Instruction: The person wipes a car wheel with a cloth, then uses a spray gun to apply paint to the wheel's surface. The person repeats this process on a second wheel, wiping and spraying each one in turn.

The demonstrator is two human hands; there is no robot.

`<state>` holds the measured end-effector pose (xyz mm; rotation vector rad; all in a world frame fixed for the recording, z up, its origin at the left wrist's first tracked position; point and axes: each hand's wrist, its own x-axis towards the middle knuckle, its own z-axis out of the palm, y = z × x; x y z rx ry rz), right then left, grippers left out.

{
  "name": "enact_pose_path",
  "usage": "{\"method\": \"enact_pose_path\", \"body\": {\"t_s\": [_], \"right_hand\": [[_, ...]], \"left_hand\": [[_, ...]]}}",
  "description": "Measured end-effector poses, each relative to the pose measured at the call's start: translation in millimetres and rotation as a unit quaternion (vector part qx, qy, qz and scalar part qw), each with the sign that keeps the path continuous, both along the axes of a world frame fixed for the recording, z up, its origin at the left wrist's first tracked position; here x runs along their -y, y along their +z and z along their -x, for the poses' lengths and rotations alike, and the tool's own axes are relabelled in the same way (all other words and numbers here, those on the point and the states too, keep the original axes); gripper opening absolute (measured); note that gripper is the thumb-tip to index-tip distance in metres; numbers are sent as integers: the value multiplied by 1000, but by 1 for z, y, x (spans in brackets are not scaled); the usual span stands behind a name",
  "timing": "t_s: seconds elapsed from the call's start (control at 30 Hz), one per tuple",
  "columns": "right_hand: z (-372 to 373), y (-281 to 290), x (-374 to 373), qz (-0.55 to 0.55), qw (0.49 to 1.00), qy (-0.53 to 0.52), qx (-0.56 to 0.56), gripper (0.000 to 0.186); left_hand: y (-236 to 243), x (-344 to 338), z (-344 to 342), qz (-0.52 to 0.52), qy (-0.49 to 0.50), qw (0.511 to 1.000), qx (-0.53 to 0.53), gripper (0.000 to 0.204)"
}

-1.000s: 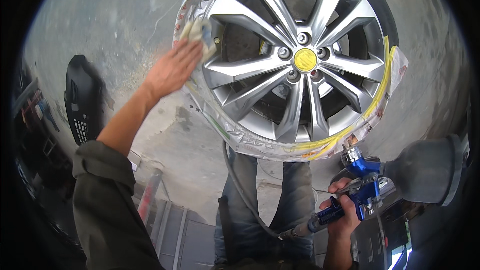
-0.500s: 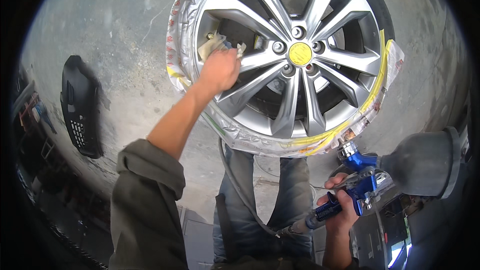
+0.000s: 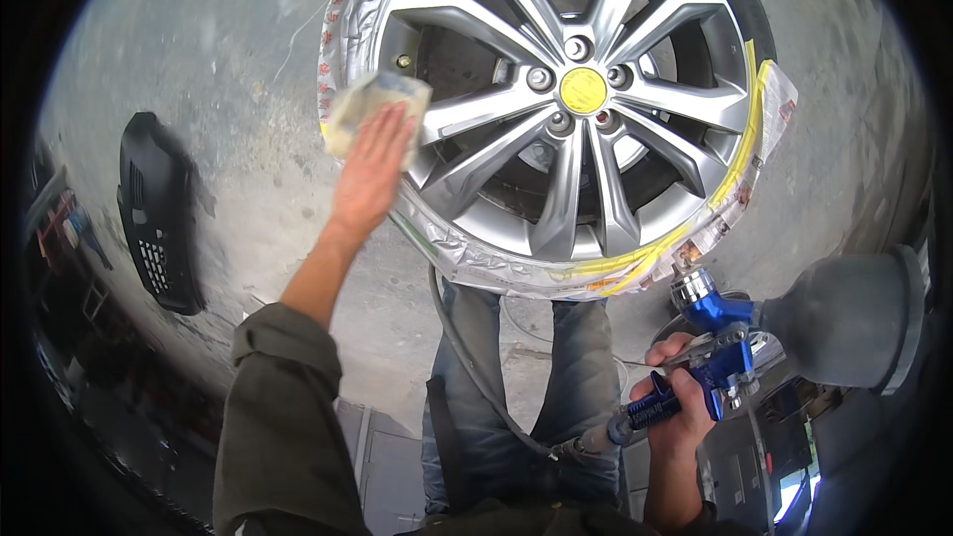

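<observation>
A silver multi-spoke car wheel stands before me, its hub centre covered by a yellow disc. Silvery film, printed paper and yellow tape mask the tyre around the rim. My left hand presses a beige cloth with outstretched fingers over the wheel's left edge, where rim and masking film meet. At lower right, my right hand grips the handle of a blue spray gun. The gun carries a dark grey cup pointing right, and its silver nozzle sits near the masking paper.
From the gun's handle an air hose runs leftward across my legs and up to the wheel. A black perforated plastic car part lies on the concrete floor at left. Dark clutter lines the far left and lower right.
My left hand has moved left with the cloth, from among the spokes to the rim's outer edge, and its fingers have flattened. The right hand still holds the spray gun.
</observation>
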<state>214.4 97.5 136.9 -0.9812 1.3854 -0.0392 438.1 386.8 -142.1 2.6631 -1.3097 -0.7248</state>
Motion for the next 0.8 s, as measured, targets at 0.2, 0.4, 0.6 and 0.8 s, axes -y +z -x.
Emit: {"method": "enact_pose_path", "body": {"t_s": [0.2,0.4,0.6,0.8], "right_hand": [[23,-6,7,-18,1000,0,15,35],[24,5,7,5,1000,7,26,36],[38,4,16,-13,998,17,58,38],[50,3,21,1,999,-14,31,37]], "left_hand": [[-7,84,44,88,107,990,-12,66],[-1,195,110,117,144,982,-28,61],[19,51,90,-32,-107,994,-3,70],[46,-24,111,-56,65,993,-77,71]]}}
